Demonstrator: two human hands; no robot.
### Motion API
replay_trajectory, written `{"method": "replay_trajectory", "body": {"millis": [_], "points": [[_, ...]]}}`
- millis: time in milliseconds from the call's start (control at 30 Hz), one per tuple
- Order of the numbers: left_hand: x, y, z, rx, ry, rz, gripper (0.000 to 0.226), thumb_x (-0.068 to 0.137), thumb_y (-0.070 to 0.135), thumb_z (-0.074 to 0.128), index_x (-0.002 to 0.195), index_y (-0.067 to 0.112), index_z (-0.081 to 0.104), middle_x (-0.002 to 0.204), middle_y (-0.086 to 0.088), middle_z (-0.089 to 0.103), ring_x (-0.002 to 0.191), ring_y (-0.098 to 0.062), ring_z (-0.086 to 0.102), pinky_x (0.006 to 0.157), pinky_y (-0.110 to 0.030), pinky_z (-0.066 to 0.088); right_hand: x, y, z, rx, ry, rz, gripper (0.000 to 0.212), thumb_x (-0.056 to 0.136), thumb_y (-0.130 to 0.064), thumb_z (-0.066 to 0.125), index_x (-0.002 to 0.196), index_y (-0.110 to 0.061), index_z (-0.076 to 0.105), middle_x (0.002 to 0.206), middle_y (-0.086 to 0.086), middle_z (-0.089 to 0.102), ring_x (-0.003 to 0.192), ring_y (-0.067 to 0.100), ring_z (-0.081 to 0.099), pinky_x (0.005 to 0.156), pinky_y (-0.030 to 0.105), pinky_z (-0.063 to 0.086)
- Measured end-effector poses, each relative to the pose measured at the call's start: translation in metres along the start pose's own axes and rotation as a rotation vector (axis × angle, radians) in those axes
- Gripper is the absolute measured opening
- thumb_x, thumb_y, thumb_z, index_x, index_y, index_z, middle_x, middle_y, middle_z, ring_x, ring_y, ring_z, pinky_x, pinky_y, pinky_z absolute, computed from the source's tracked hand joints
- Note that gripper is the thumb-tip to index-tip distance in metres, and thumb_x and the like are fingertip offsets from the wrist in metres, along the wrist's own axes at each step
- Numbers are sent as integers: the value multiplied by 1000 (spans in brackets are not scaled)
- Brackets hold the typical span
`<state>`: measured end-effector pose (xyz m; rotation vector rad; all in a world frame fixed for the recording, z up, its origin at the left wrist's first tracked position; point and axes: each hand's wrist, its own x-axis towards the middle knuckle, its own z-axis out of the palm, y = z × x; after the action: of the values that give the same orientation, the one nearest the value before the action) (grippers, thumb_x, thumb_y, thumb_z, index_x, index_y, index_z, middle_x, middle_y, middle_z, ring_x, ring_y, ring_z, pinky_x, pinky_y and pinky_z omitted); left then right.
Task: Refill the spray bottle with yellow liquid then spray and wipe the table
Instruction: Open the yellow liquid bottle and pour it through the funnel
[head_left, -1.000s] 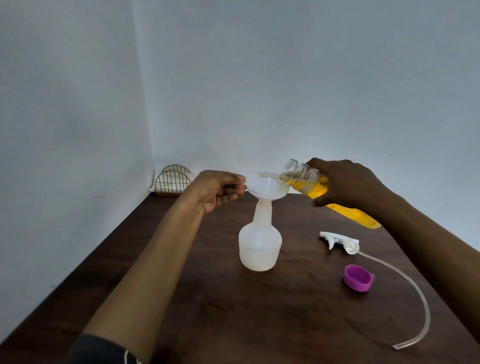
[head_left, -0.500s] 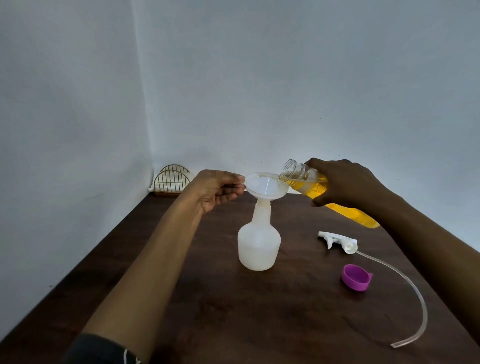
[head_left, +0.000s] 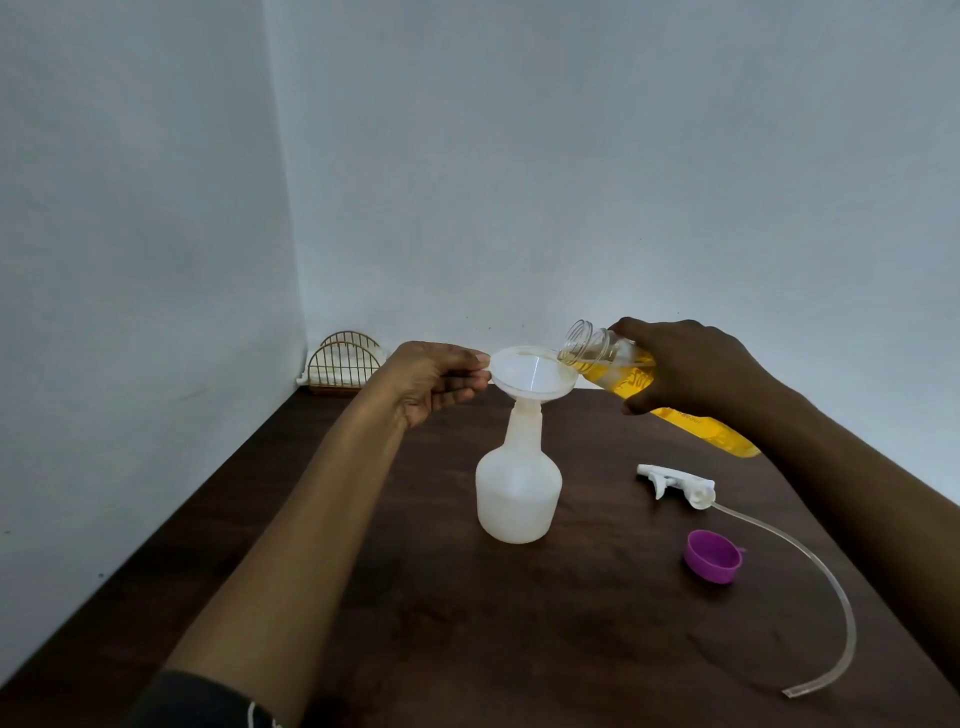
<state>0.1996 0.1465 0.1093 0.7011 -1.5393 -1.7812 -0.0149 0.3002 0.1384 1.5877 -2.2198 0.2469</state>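
The left hand (head_left: 436, 379) pinches the funnel (head_left: 530, 371) seated in the spray bottle (head_left: 519, 493), upright on the surface (head_left: 467, 623). The right hand (head_left: 691, 364) grips the tilted refill (head_left: 618, 366), mouth over the funnel's rim. Tipping too fast could overflow the funnel or spill past it.

Dark wooden table (head_left: 467, 649) and its contents.
We see a translucent white spray bottle (head_left: 518, 493) standing upright near the centre. To its right lie a white trigger head (head_left: 675, 484) with its clear dip tube (head_left: 831, 587) curving nearward, and a purple cap (head_left: 711, 557) beside the tube. A gold wire rack (head_left: 343, 366) stands at the far left corner.
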Motion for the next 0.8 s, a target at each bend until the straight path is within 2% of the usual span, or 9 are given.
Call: {"method": "replay_trajectory", "body": {"millis": [800], "points": [[-1, 1, 2, 5, 4, -2, 9, 83, 3, 64, 75, 4, 67, 55, -2, 69, 47, -6, 65, 44, -16, 51, 0, -3, -6, -37, -8, -7, 77, 64, -44, 79, 130, -35, 41, 113, -4, 62, 106, 24, 53, 67, 28, 33]]}}
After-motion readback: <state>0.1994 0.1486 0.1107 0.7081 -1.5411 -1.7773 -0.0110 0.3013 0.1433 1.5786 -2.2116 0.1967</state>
